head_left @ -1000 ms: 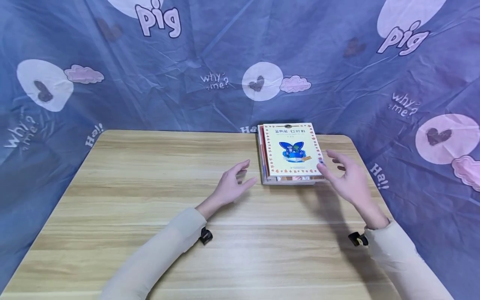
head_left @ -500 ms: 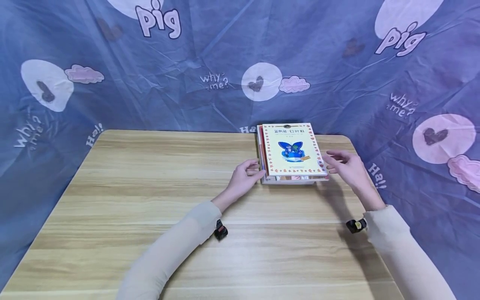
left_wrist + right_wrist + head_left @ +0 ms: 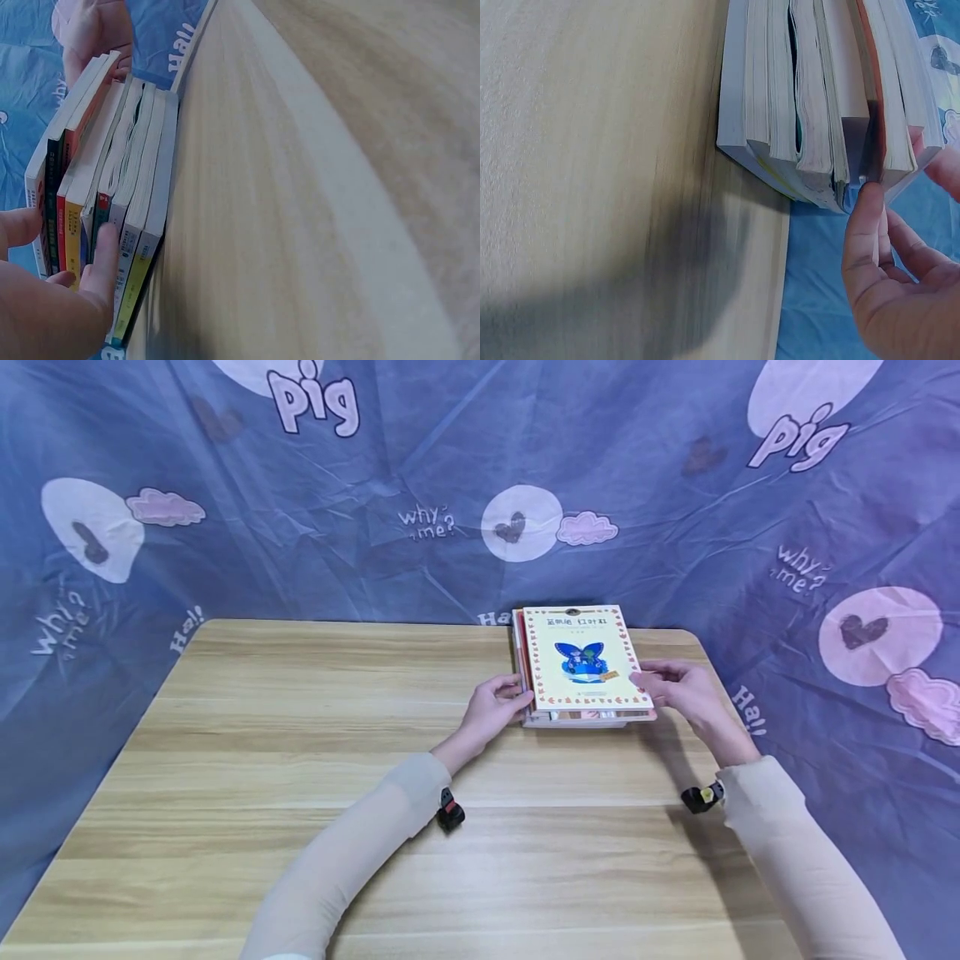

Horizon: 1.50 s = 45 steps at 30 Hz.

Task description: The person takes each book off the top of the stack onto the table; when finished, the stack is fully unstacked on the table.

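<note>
A stack of several thin books [image 3: 588, 716] lies near the far right of the table. On top is a book with a cream cover [image 3: 585, 660], a leaf border and a blue butterfly-like picture. My left hand [image 3: 491, 710] rests on the spine side, its thumb and fingers touching the spines [image 3: 73, 232]. At the opposite edge, my right hand [image 3: 682, 693] pinches the upper books, thumb on the top cover. In the right wrist view, a fingertip [image 3: 870, 196] sits beneath the book with the orange edge [image 3: 877, 97]. The other right fingers are partly hidden.
The wood-grain table [image 3: 300, 860] reaches back to a blue printed cloth [image 3: 360, 543] that hangs behind it and at both sides. The stack stands near the table's back edge. Small black cameras [image 3: 450, 814] are worn at both wrists.
My left hand has moved right and forward to the spines. The right hand has come in leftward from beside the stack and taken hold of the upper books' right edge.
</note>
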Tool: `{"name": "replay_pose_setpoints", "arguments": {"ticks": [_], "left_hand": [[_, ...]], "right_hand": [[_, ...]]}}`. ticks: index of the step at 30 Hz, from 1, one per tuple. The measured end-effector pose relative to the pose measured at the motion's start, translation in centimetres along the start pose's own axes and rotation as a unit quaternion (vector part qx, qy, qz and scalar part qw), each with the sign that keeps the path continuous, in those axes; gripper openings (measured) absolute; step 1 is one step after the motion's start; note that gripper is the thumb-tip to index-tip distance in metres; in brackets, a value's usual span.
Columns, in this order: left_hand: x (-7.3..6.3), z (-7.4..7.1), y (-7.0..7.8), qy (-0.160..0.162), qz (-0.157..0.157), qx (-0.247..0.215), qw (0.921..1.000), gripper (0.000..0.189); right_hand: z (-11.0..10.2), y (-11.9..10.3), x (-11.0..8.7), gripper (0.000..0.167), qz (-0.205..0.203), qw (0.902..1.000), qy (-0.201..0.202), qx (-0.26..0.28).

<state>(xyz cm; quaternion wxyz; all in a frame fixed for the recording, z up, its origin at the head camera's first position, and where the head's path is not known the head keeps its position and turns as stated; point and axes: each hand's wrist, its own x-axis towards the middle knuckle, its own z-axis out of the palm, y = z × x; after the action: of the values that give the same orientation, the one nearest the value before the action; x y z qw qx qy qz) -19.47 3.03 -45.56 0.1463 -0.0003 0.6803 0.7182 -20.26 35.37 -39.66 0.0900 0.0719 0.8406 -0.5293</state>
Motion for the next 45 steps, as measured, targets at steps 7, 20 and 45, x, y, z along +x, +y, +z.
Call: {"name": "replay_pose_setpoints", "arguments": {"ticks": [7,20,45], "left_hand": [[0.2,0.3,0.4,-0.013,-0.009,-0.009,0.9998,0.050],[0.3,0.7,0.7,0.006,-0.003,0.022,0.9997,0.058],[0.4,0.9,0.3,0.003,0.001,-0.011,0.9999,0.054]], "right_hand": [[-0.3,0.1,-0.2,0.055,0.006,0.9993,-0.028,0.023],[-1.2,-0.6,-0.4,0.015,0.026,0.9941,-0.038,0.098],[-6.1,1.1,-2.5,0.024,-0.016,0.9545,-0.031,0.296]]}}
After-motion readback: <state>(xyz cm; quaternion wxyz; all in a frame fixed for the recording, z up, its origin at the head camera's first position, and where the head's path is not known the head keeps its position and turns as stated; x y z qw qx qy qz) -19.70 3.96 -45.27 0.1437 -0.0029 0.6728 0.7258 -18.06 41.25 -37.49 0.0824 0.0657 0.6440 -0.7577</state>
